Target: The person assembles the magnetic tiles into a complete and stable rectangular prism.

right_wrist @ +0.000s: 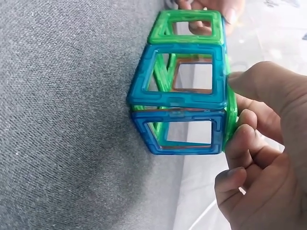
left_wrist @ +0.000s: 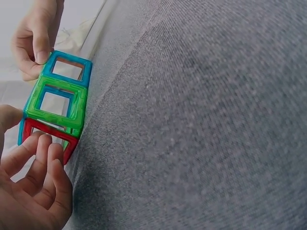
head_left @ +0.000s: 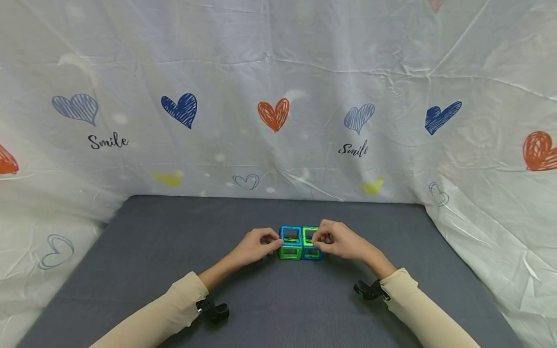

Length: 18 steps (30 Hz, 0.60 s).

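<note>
Two cubes of see-through magnetic tiles (head_left: 291,244) stand joined side by side on the grey cloth. Their fronts show a green tile (left_wrist: 80,110) on the left and a blue tile (right_wrist: 219,79) on the right. My left hand (head_left: 256,247) holds the left cube, thumb at its top edge and fingertips against the red side tile (left_wrist: 50,129). At the other end, my right hand (head_left: 341,241) pinches the green top tile (right_wrist: 231,117) of the right cube. A darker blue tile (right_wrist: 180,115) forms that cube's right side. Fingers partly hide both ends.
A dark grey cloth (head_left: 278,299) covers the table around the cubes. Behind it hangs a white curtain (head_left: 226,145) printed with hearts. Black wrist straps (head_left: 372,290) with small devices sit at both cuffs.
</note>
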Tool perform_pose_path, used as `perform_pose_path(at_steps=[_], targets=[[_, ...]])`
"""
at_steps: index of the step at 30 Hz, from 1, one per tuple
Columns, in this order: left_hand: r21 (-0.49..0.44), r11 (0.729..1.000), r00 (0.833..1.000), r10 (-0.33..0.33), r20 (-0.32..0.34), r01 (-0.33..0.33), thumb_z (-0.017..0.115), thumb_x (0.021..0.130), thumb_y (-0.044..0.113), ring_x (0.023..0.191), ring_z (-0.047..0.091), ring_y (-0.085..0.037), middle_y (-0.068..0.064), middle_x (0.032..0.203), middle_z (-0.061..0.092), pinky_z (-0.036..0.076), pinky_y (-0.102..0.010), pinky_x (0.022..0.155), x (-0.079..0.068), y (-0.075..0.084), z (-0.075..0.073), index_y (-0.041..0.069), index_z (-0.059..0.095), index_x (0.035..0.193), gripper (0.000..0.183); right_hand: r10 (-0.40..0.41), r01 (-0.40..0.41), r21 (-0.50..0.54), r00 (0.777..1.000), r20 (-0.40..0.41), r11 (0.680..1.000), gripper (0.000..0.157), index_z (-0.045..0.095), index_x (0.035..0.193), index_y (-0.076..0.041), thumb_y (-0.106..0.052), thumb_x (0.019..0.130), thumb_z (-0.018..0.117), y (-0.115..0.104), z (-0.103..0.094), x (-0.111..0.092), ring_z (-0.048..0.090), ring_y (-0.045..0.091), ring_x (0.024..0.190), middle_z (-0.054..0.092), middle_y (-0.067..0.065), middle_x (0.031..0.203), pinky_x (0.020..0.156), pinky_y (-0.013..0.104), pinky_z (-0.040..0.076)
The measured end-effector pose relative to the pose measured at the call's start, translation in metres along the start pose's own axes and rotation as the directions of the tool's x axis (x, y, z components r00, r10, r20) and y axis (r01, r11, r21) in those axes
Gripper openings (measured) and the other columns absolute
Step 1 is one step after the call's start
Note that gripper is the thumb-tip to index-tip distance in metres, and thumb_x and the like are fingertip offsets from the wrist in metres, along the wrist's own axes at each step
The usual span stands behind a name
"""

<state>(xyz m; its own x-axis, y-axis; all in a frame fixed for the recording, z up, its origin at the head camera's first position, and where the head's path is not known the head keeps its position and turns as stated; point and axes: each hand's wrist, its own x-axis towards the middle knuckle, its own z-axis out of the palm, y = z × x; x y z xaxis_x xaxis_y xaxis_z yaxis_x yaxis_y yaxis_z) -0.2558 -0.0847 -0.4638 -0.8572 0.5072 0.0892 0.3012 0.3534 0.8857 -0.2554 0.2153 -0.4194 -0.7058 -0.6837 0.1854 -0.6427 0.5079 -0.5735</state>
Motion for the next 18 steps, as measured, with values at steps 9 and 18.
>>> perform_pose_path(at_steps=[9, 18], targets=[[-0.002, 1.0, 1.0, -0.019, -0.003, 0.019, 0.066, 0.102, 0.029, 0.078, 0.067, -0.023, -0.003, 0.093, 0.07, 0.054, -0.035, 0.061, 0.0004, 0.0017, 0.0005, 0.008, 0.072, 0.107, 0.022, 0.0, 0.001, 0.013, 1.0, -0.014, 1.0, 0.01, 0.075, 0.097, -0.015, -0.007, 0.098, 0.069, 0.0003, 0.0025, -0.0009, 0.049, 0.01, 0.072, 0.053, -0.008, 0.087, 0.065, 0.028, 0.045], [-0.001, 0.999, 0.999, -0.036, -0.004, 0.036, 0.064, 0.103, 0.027, 0.078, 0.066, -0.024, -0.005, 0.091, 0.069, 0.055, -0.039, 0.064, 0.0, 0.0042, 0.0008, 0.008, 0.071, 0.107, 0.021, 0.024, -0.024, 0.024, 1.0, -0.01, 0.999, 0.007, 0.076, 0.098, -0.016, -0.011, 0.098, 0.071, 0.0001, 0.0019, -0.0014, 0.052, 0.009, 0.074, 0.054, -0.009, 0.088, 0.066, 0.029, 0.047]])
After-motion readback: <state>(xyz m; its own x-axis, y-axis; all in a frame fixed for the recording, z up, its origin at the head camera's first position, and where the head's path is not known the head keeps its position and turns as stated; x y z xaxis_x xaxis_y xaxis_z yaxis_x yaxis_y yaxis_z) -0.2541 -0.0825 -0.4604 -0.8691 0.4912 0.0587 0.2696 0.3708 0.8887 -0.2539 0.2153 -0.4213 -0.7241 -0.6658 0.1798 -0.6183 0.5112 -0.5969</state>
